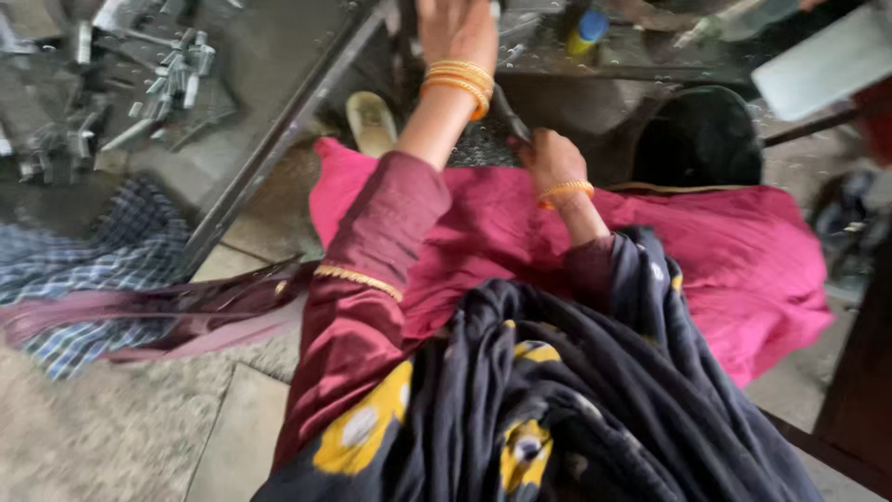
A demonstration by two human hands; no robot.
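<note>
The left hand (455,28) was stretched up to the near edge of the dark metal workbench (279,56), its fingers cut off by the top of the frame, so I could not tell whether it was clenched or released. The right hand (548,158) sat lower, just beneath that edge, clenched around a thin dark metal piece (509,113) that slanted up toward the left wrist and its orange bangles (460,82). The blur hid what the piece was. Small grey metal parts (177,70) lay heaped toward the far left corner of the bench, well apart from both hands. The piece's upper end looked close to the left forearm, so a slip of the right hand's hold could have driven it against the wrist or the bangles. Loose pink cloth (725,251) over the lap and a dark patterned shawl (576,400) hung near the hands and could have snagged
</note>
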